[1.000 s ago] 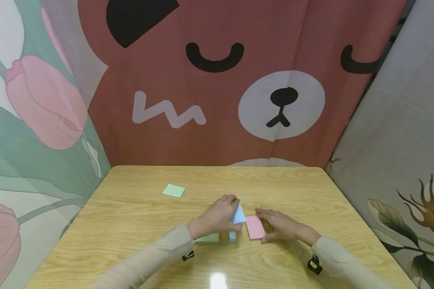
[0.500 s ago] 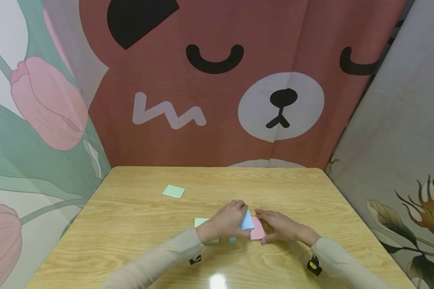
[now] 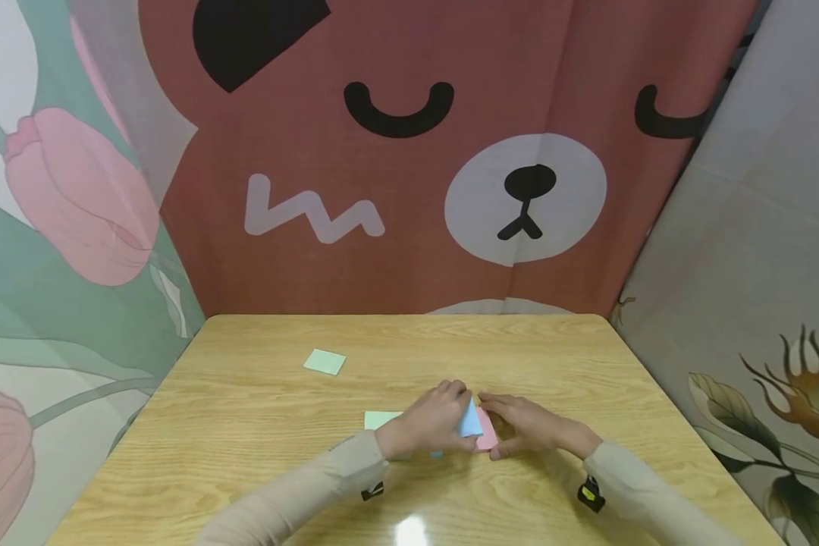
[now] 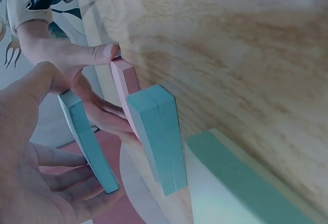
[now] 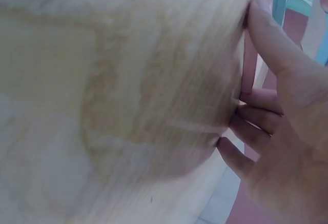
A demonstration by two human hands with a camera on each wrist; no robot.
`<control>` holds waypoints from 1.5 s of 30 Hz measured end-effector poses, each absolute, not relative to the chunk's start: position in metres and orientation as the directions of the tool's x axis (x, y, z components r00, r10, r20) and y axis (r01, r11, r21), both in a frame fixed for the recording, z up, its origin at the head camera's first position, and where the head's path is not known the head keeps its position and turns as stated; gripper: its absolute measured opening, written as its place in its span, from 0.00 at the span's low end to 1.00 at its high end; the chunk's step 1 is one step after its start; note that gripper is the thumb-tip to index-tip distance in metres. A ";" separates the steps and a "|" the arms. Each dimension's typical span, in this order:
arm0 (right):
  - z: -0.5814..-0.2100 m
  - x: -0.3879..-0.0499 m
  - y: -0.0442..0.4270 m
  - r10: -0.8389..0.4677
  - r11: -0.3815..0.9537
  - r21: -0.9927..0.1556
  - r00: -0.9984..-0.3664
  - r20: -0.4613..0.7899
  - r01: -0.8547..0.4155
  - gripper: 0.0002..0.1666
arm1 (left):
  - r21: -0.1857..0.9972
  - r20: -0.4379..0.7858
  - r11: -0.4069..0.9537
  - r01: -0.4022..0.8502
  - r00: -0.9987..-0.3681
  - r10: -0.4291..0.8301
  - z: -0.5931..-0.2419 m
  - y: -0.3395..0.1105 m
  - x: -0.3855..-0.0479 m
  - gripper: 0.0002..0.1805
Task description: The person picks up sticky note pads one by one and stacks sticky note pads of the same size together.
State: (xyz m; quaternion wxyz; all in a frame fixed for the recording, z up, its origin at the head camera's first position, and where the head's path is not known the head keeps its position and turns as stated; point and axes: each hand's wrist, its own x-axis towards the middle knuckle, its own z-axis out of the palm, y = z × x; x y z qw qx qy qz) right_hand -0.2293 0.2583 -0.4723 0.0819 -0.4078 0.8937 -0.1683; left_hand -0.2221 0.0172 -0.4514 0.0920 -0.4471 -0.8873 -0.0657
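My left hand (image 3: 426, 423) holds a light blue sticky note pad (image 3: 472, 423) between thumb and fingers. In the left wrist view this blue pad (image 4: 88, 141) is tilted and raised off the table. Below it lies a pink sticky note pad (image 3: 487, 436), partly covered in the head view. My right hand (image 3: 535, 425) grips the pink pad, thumb at one end and fingers at the other; the right wrist view shows the pink pad's edge (image 5: 249, 62). Beside it rests a blue stack (image 4: 160, 139), split by a seam and mostly hidden from the head camera by my left hand.
A light green pad (image 3: 381, 419) lies left of the blue stack, partly behind my left wrist. Another pale green pad (image 3: 324, 362) sits farther back on the wooden table (image 3: 246, 440). Patterned curtains (image 3: 396, 273) hang behind and at both sides.
My left hand has moved right with the blue pad, bringing it over the pink pad. My right hand has stayed by the pink pad. The light green pad at the left is more exposed.
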 end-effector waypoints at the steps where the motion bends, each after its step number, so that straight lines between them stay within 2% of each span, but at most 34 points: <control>1: -0.471 -0.230 0.259 -0.760 0.608 -0.377 -0.650 -0.019 -0.699 0.49 | 0.037 0.216 0.590 0.807 -0.583 0.783 -0.452 0.018 -0.222 0.39; 8: -0.471 -0.232 0.264 -0.775 0.583 -0.428 -0.631 -0.039 -0.691 0.48 | 0.059 0.173 0.593 0.803 -0.593 0.787 -0.456 0.023 -0.223 0.39; 16: -0.477 -0.233 0.265 -0.759 0.599 -0.401 -0.651 -0.010 -0.693 0.50 | 0.061 0.155 0.586 0.808 -0.588 0.794 -0.457 0.030 -0.223 0.42; 31: -0.484 -0.230 0.265 -0.751 0.612 -0.370 -0.660 0.005 -0.699 0.55 | 0.032 0.152 0.565 0.824 -0.563 0.812 -0.461 0.040 -0.220 0.40; 45: -0.481 -0.226 0.264 -0.765 0.585 -0.383 -0.643 0.030 -0.715 0.50 | 0.025 0.111 0.588 0.808 -0.587 0.802 -0.465 0.043 -0.223 0.41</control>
